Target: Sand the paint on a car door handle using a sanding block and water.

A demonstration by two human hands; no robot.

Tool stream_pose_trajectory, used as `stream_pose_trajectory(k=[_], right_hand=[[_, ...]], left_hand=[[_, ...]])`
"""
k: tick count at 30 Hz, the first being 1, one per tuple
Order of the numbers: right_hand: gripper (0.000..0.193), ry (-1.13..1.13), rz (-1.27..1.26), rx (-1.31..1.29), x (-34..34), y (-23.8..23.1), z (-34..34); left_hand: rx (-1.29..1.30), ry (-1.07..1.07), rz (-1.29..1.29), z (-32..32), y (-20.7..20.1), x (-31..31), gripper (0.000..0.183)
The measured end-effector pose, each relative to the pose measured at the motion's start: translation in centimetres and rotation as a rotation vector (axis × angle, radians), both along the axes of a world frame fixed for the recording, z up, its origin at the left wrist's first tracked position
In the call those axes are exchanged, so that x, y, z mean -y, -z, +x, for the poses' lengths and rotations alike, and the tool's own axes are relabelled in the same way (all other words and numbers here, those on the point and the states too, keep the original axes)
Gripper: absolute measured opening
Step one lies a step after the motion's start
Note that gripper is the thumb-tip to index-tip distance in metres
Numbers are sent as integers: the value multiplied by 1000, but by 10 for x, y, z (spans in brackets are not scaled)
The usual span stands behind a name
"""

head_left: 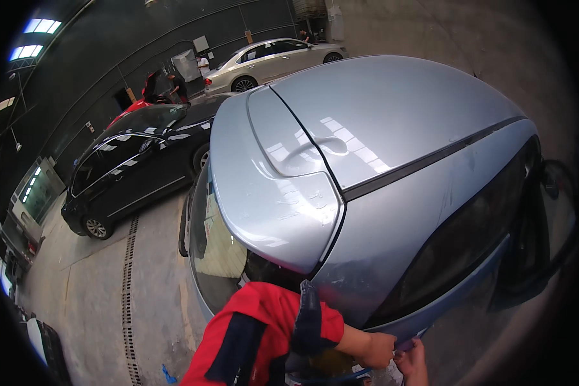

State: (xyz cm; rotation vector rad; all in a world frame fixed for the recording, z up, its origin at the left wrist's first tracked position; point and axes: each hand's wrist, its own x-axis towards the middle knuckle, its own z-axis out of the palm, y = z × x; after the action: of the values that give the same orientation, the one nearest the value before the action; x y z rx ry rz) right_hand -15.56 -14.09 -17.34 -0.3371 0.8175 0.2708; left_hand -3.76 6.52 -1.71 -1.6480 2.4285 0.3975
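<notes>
My left hand (pixel 374 348) reaches across from a red and dark-blue sleeve (pixel 257 328), its fingers curled closed. Just to its right, my right hand (pixel 413 361) comes up from the lower edge, fingers pinched together. The two hands nearly meet beside the rear side of a silver-blue car (pixel 392 244), below its dark side window (pixel 457 257). Something small sits between the fingertips, too small and covered to name. Above my sleeve, the car's rear spoiler (pixel 276 212) juts out over the rear window (pixel 219 257).
A dark car (pixel 135 161) stands to the left, with a beige sedan (pixel 283 62) and a red car behind. Two people are in the background. A long drain grate (pixel 128 283) crosses the concrete floor, and a blue scrap (pixel 168 374) lies near the lower edge.
</notes>
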Motion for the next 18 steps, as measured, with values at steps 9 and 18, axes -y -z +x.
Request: stream_pose_trajectory(k=[9,18], right_hand=[[41,-63,-45,16,9,12,6],[43,14,-136,38,1,31,-2]], left_hand=[[13,5,-2,1,8,3,16],[-15,-37,-31,1,-4,-3,15]])
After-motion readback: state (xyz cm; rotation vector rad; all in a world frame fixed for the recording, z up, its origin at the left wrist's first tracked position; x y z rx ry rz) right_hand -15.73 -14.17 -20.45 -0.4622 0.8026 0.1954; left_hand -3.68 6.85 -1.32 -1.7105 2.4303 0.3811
